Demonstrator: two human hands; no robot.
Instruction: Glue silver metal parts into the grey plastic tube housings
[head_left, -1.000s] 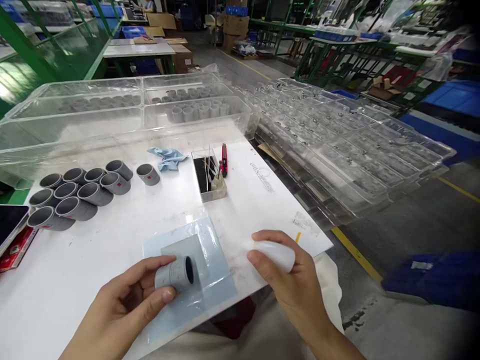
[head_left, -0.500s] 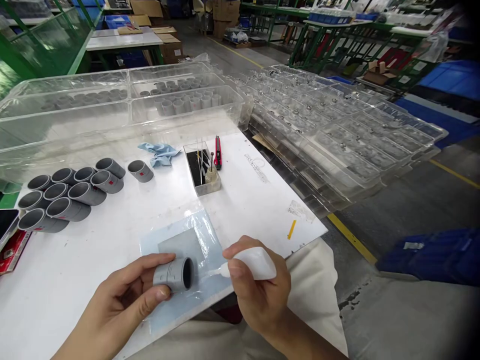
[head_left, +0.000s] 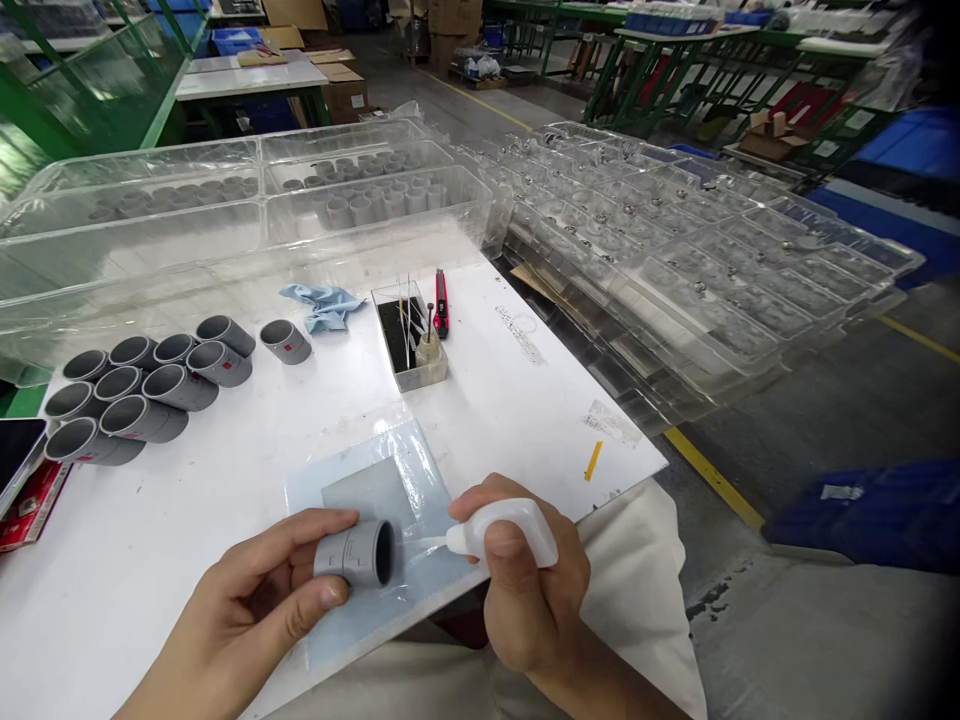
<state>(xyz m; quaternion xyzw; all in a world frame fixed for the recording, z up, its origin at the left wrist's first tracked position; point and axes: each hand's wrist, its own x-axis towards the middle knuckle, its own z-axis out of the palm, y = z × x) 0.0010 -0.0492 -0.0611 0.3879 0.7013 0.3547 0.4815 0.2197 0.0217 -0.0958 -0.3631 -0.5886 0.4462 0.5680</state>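
Between its thumb and fingers my left hand (head_left: 262, 590) holds a grey cylinder (head_left: 351, 554) on its side, the open end facing right. A white squeeze bottle (head_left: 517, 528) is gripped in my right hand (head_left: 536, 590), its thin nozzle pointing left, close to the cylinder's opening. Whether the tip touches the rim is too small to tell. Both hands are over a light blue sheet (head_left: 431, 470) at the table's front edge, which has a grey rectangle (head_left: 367, 487) on it.
Several grey cylinders (head_left: 180, 387) stand at the left. One cylinder (head_left: 285, 342), a blue cloth (head_left: 322, 306), a small box of tools (head_left: 420, 375) and a red cutter (head_left: 441, 300) lie further back. Clear trays (head_left: 300, 222) line the table's back; stacked trays (head_left: 675, 290) are at right.
My right thumb has shifted up onto the side of the bottle. The whole view has moved slightly, and the cylinder stays in my left hand.
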